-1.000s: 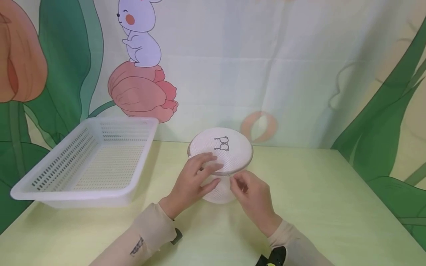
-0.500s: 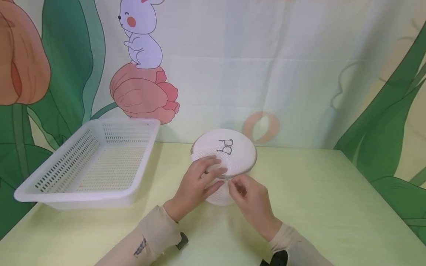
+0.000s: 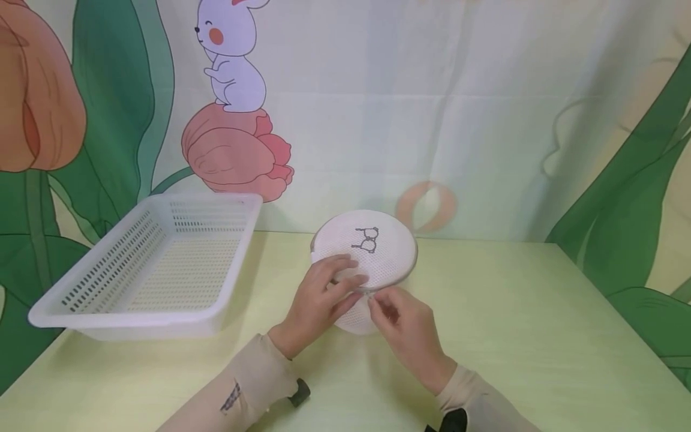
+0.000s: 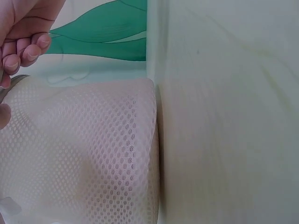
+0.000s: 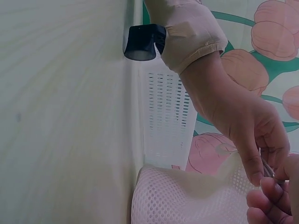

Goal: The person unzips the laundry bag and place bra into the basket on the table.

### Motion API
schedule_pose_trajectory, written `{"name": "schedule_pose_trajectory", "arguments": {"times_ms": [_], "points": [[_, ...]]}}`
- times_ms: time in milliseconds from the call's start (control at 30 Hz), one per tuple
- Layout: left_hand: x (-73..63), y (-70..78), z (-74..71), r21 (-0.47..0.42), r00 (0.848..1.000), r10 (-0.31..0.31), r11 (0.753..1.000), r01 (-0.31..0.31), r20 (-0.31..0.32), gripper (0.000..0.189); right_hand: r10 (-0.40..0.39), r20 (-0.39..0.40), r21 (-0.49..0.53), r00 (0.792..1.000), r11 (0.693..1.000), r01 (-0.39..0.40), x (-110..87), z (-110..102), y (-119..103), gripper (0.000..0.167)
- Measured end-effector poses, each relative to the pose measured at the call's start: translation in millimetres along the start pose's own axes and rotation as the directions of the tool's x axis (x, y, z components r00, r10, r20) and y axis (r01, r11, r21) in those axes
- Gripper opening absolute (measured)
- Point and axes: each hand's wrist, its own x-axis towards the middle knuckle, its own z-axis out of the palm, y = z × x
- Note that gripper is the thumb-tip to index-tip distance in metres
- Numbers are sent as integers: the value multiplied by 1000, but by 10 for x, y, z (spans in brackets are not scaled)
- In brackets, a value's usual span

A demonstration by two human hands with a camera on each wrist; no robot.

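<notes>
Gripping the white mesh bag [image 3: 387,255] on the desk [image 3: 513,312] — right of the white basket [image 3: 140,318] — by its near rim [image 3: 396,281] with the left hand [image 3: 317,303], and pinching that rim with the right hand [image 3: 408,327].

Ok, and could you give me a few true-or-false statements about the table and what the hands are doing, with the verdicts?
1. The white basket stands on the table, on the person's left. True.
2. The left hand is touching the mesh bag. True.
3. The right hand is reaching into the basket. False: it pinches at the mesh bag's rim.
4. The mesh bag's top is plain. False: a dark line drawing shows on it.
5. The rabbit on the backdrop sits on a flower. True.
6. The basket's walls are solid. False: they have rows of slots.
</notes>
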Motion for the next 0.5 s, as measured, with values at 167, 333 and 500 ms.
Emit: {"name": "schedule_pose_trajectory", "arguments": {"times_ms": [167, 333, 500], "points": [[-5, -6, -2, -5, 1000, 0, 1000, 0, -4, 27, -2, 6, -1, 1000, 1000, 2, -12, 11, 8, 7], [-8, -9, -8, -1, 1000, -1, 1000, 1, -2, 26, -10, 9, -19, 1000, 1000, 11, -17, 30, 15, 8], [-9, -9, -19, -1, 1000, -3, 1000, 3, 8, 26, -33, 2, -25, 999, 999, 33, -23, 43, 18, 8]]}}
